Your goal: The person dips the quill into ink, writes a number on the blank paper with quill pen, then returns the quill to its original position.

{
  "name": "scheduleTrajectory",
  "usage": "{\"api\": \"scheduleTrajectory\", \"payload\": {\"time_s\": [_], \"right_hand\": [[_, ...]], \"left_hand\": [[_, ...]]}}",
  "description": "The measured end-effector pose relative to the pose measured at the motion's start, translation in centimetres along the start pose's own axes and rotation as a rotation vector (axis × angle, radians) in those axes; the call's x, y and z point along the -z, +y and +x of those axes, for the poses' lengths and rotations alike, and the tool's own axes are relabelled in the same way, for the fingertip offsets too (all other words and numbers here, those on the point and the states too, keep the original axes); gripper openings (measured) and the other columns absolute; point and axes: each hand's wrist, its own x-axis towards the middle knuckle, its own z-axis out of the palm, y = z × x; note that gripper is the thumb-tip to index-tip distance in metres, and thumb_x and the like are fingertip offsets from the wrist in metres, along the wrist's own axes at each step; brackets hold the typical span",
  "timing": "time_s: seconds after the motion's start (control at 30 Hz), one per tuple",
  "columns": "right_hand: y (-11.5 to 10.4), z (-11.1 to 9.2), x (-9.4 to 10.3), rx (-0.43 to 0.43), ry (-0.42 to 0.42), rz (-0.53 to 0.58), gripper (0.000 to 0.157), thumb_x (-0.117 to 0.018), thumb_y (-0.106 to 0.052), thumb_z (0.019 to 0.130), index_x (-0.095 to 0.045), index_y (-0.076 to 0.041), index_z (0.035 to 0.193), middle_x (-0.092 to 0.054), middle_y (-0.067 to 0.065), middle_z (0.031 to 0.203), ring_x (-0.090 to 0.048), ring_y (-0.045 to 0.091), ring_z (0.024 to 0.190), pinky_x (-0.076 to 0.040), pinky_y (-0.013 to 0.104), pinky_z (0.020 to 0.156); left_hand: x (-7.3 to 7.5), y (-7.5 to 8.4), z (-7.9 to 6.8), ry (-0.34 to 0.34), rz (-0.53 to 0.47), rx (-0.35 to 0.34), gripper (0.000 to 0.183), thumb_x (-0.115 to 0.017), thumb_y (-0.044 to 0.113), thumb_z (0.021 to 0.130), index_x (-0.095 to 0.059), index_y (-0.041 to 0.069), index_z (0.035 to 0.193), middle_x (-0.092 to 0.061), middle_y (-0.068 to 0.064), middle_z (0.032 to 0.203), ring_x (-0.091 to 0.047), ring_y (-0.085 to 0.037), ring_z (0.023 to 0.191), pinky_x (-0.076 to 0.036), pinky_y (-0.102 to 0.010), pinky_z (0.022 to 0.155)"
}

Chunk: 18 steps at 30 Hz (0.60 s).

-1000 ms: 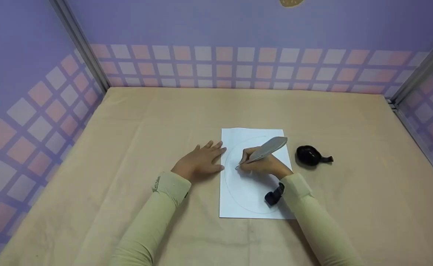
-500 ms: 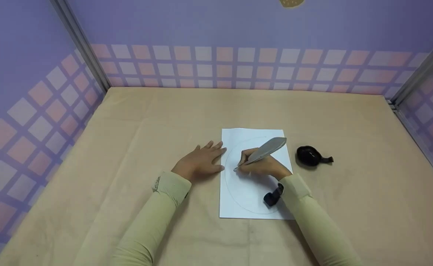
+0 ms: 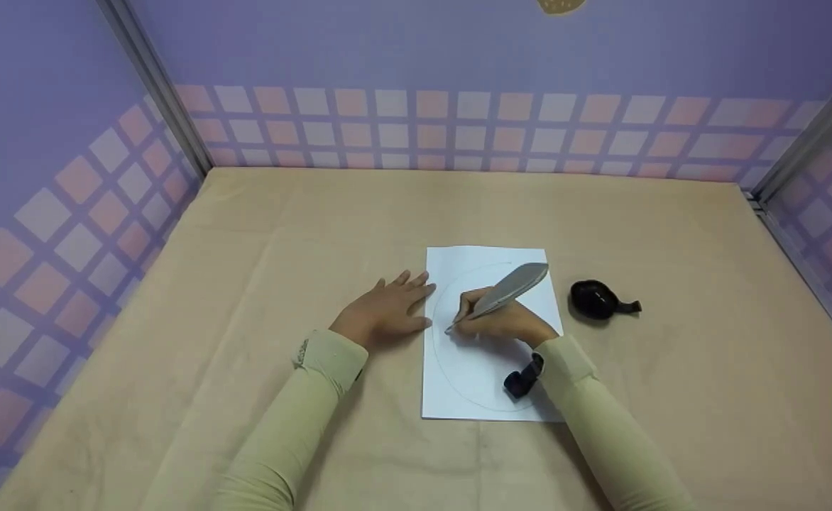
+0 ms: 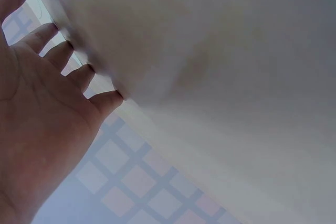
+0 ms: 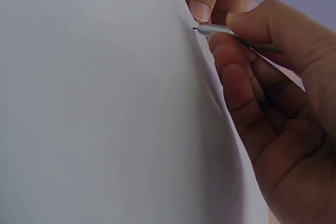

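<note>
On the table lies a sheet of white paper [image 3: 446,394] with a thin, large curved line drawn on it. My right hand [image 3: 505,323] pinches a grey feather-shaped pen [image 3: 510,289] between thumb and fingers, over the paper's left part. In the right wrist view the pen's dark tip [image 5: 196,28] is at the paper's surface; whether it touches I cannot tell. My left hand [image 3: 385,310] rests palm down with fingers spread and its fingertips at the sheet's left edge. The left wrist view shows those fingers [image 4: 61,53] extended along the edge.
A glossy black rounded object with a short stem [image 3: 594,299] lies right of the paper. A black wrist camera [image 3: 519,384] hangs under the right cuff, above the sheet. Beige cloth [image 3: 331,220] covers the table, with checked purple walls [image 3: 473,135] behind and beside it.
The right hand and pen have slid slightly left and toward the body, bringing the tip nearer the drawn curve's left side. The left hand and paper have stayed still.
</note>
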Motion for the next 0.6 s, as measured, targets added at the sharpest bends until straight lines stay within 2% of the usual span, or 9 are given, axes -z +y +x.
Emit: {"api": "scheduleTrajectory", "payload": {"time_s": [0.2, 0.43, 0.6], "right_hand": [[-0.5, -0.1, -0.2, -0.035, -0.008, 0.013, 0.007, -0.069, 0.001, 0.078, -0.063, 0.002, 0.079, -0.058, -0.009, 0.067, -0.046, 0.006, 0.062, -0.035, 0.020, 0.059], [-1.4, -0.2, -0.5, -0.053, -0.042, 0.043, 0.008, -0.067, 0.008, 0.078, -0.060, 0.011, 0.082, -0.058, -0.005, 0.068, -0.046, 0.005, 0.062, -0.035, 0.019, 0.059], [-1.0, 0.0, -0.8, -0.050, -0.053, 0.015, 0.006, -0.066, 0.006, 0.078, -0.061, 0.007, 0.080, -0.057, -0.008, 0.067, -0.045, 0.004, 0.060, -0.034, 0.018, 0.058]], "left_hand": [[0.1, -0.1, 0.0, -0.005, -0.011, -0.008, 0.068, -0.046, 0.049, 0.096, -0.023, 0.024, 0.154, -0.011, 0.004, 0.162, -0.005, -0.024, 0.151, -0.009, -0.055, 0.120], [0.1, -0.1, 0.1, -0.015, -0.016, -0.009, 0.068, -0.046, 0.048, 0.096, -0.023, 0.023, 0.154, -0.011, 0.004, 0.162, -0.005, -0.025, 0.151, -0.009, -0.055, 0.120], [0.1, -0.1, 0.0, -0.013, -0.006, -0.014, 0.068, -0.047, 0.048, 0.096, -0.023, 0.023, 0.154, -0.011, 0.003, 0.162, -0.005, -0.025, 0.151, -0.010, -0.055, 0.120]]}}
